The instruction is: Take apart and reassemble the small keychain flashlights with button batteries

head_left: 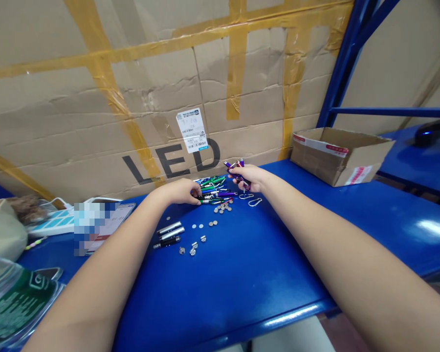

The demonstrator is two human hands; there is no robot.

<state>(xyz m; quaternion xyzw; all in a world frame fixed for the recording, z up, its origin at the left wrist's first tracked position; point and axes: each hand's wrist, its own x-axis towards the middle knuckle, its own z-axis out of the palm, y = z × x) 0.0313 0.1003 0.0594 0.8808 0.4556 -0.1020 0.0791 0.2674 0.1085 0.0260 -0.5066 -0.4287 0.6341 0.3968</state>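
On a blue metal shelf (242, 274), my left hand (183, 190) rests with fingers curled at the left edge of a pile of small coloured keychain flashlights (214, 188), pinching one of them. My right hand (248, 177) is closed round a bunch of purple flashlights (234, 165), lifted just above the pile. Loose button cells (223, 208) lie in front of the pile. Two silver tubes and a black one (168, 234) lie nearer me, with small caps (192, 248) beside them. A silver carabiner clip (254, 201) lies under my right hand.
A large taped cardboard box marked LED (168, 98) stands against the back. An open small carton (339, 154) sits at the right. Left are a white power strip (53, 222), a blurred device (95, 225), a cloth bag (3, 230) and plastic packaging (11, 298).
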